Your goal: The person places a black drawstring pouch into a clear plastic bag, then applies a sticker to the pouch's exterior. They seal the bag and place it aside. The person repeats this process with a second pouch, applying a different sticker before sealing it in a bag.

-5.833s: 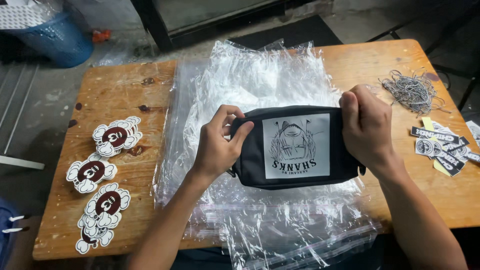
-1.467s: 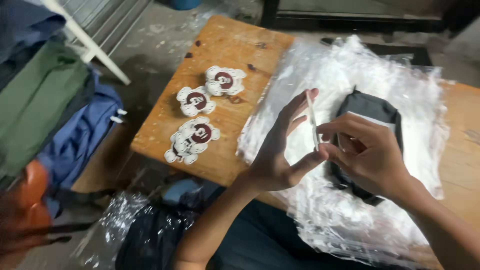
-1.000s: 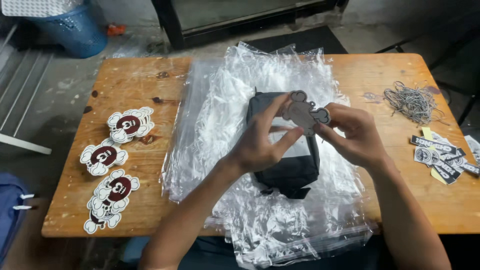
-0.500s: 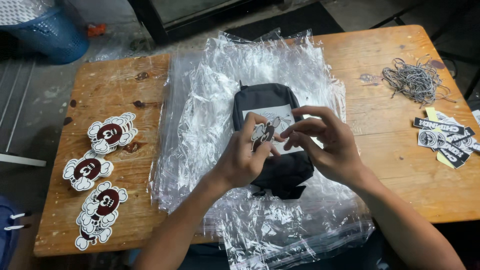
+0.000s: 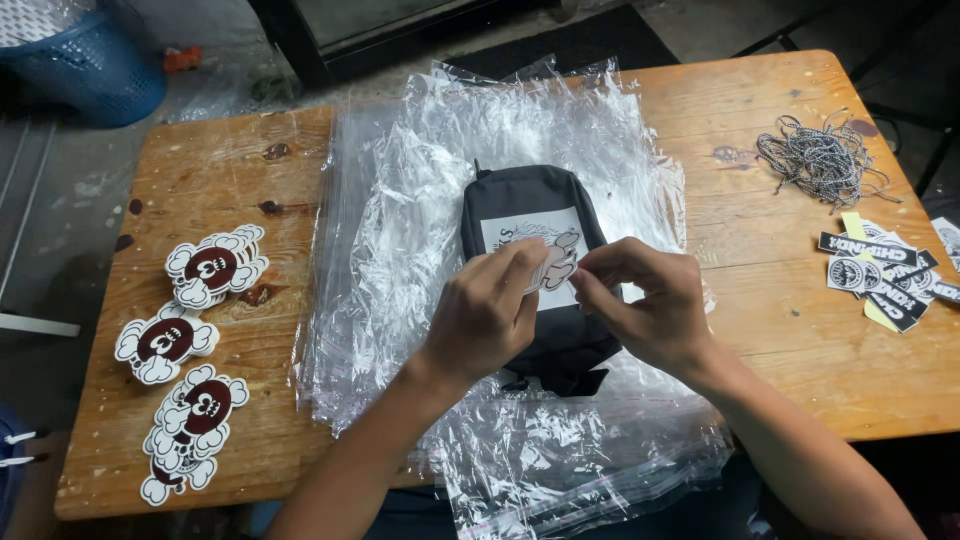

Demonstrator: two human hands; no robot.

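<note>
Both hands pinch white-edged die-cut sticker over black fabric pouch: left hand, right hand; placing step; next needs flat, centred set-down.

We see the pouch lying on the plastic bag stack mid-table. Left hand and right hand meet over the pouch, pinching a sticker. Sticker piles sit left of the stack, cord bundle far right, label stickers just nearer than it. Basket on floor behind the table's left end.

Matt cloth pouch, glossy plastic bags
</note>
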